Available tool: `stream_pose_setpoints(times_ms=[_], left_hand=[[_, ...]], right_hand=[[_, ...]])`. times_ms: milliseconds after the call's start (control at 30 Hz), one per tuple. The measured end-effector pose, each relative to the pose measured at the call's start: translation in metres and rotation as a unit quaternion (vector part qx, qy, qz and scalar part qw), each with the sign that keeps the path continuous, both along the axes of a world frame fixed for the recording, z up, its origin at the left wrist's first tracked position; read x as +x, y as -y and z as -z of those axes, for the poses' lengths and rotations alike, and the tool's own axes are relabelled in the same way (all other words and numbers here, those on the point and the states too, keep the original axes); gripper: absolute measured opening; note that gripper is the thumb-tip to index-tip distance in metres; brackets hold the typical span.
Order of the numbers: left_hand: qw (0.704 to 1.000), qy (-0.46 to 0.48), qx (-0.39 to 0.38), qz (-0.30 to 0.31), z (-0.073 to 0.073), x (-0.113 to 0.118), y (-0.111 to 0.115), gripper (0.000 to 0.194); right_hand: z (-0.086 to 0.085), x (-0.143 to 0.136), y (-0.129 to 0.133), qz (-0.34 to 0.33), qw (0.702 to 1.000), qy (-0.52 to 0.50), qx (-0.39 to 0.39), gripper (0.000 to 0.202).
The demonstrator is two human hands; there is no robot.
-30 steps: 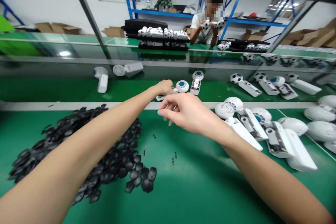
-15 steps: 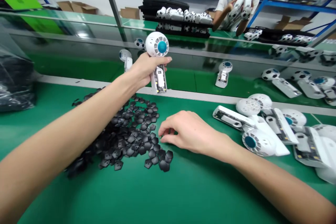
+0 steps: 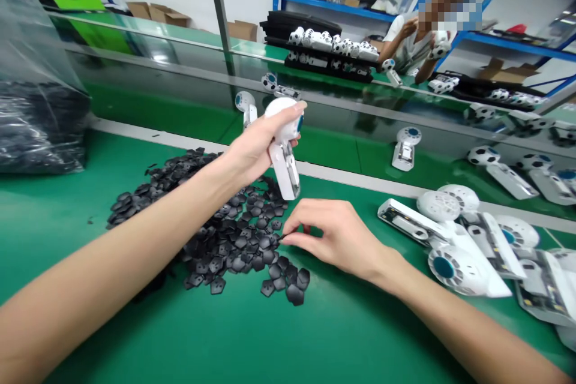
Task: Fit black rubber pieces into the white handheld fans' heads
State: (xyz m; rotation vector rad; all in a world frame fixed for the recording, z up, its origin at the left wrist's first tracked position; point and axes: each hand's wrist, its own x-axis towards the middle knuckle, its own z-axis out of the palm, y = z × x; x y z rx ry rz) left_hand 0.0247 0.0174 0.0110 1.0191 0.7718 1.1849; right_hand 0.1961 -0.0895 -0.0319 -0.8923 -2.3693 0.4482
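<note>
My left hand (image 3: 265, 138) is wrapped round a white device (image 3: 285, 171) with a round head and an open-sided handle, raised above the back of the black pile. A bit of the teal disc shows at the head's right side. At the right edge of a heap of small black pentagonal pieces (image 3: 225, 240), my right hand (image 3: 328, 231) has its thumb and index fingertips pressed together on a black piece (image 3: 284, 237), mostly hidden by the fingers. Several black pieces (image 3: 294, 294) lie just in front of that hand on the green table (image 3: 216, 336).
White devices (image 3: 459, 267) are piled at the right. A plastic bag of black pieces (image 3: 36, 126) stands at the left. Behind a pale strip (image 3: 355, 179), more devices (image 3: 406, 149) lie on a green belt. Across it, a person (image 3: 411, 42) holds a device.
The left hand has lowered and turned the device, so its disc faces right. My right fingertips have closed at the pile's edge. The whole view has shifted slightly.
</note>
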Motion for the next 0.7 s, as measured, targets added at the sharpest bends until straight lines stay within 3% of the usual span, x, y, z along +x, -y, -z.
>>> stream_pose_setpoints(times_ms=[100, 133, 200, 400, 533, 633, 700], left_hand=[[1.000, -0.026, 0.012, -0.003, 0.006, 0.002, 0.007, 0.037], [0.999, -0.039, 0.013, -0.002, 0.007, 0.002, 0.010, 0.039], [0.998, -0.067, 0.017, -0.003, 0.008, 0.001, 0.016, 0.046], [0.989, -0.143, 0.036, -0.021, 0.004, -0.001, 0.024, 0.059], [0.976, -0.179, 0.116, -0.031, 0.002, -0.004, 0.025, 0.057], [0.955, -0.236, 0.176, -0.042, -0.002, -0.005, 0.028, 0.055], [0.946, -0.258, 0.194, -0.035, -0.004, -0.005, 0.031, 0.053]], right_hand=[[-0.012, 0.011, 0.004, -0.040, 0.959, -0.026, 0.279, 0.011], [-0.017, 0.015, 0.006, -0.047, 0.941, -0.008, 0.335, 0.014], [-0.024, 0.022, 0.009, -0.060, 0.923, 0.040, 0.378, 0.015], [-0.016, 0.027, 0.008, -0.060, 0.930, 0.005, 0.363, 0.024], [-0.019, 0.019, 0.001, -0.054, 0.946, -0.091, 0.308, 0.022], [-0.033, 0.017, -0.003, 0.032, 0.967, -0.150, 0.204, 0.019], [-0.041, 0.020, -0.008, 0.102, 0.966, -0.204, 0.124, 0.013]])
